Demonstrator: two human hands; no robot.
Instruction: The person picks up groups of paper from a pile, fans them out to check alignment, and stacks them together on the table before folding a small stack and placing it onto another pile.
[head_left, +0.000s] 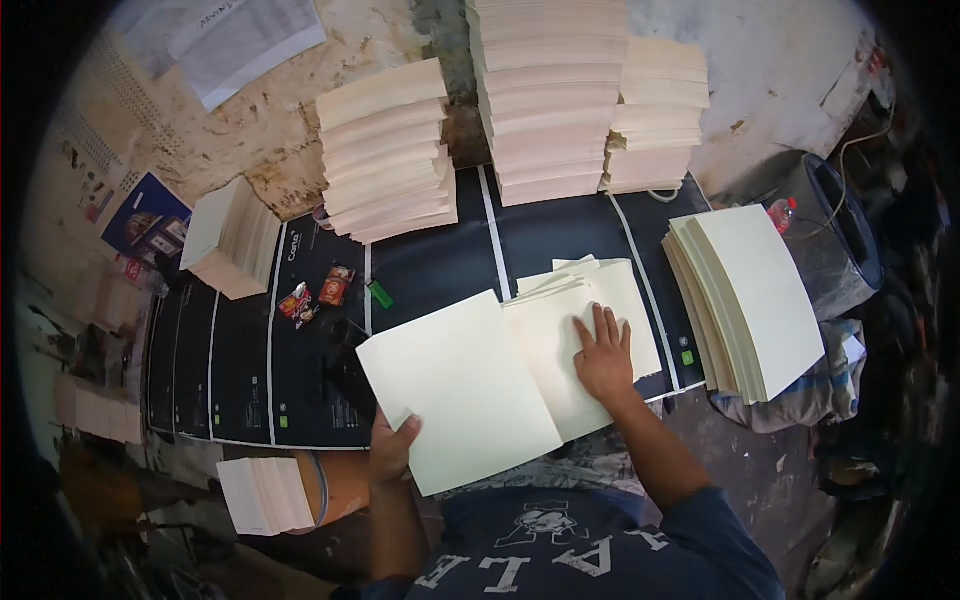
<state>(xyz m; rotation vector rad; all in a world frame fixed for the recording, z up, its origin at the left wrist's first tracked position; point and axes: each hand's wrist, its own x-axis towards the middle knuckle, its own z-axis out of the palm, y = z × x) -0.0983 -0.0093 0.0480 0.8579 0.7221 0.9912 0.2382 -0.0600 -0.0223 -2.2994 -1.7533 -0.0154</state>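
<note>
My left hand point(392, 447) grips the near left edge of a large cream paper sheet point(460, 385), thumb on top and fingers underneath. Whether it is a single sheet or several, I cannot tell. Its right part overlaps more cream sheets point(545, 345), which lie loosely stacked at the table's front. On those sheets my right hand point(606, 365) rests palm down, fingers spread. Some sheet edges stick out unevenly beyond the far side of this pile.
Tall paper stacks point(550, 100) stand along the wall, with a shorter stack point(235, 240) at left. A thick pile point(750, 300) sits at the right edge. Snack packets point(337, 285) and a green lighter point(380, 293) lie on the black table point(430, 270). More paper point(265, 495) rests on a stool below.
</note>
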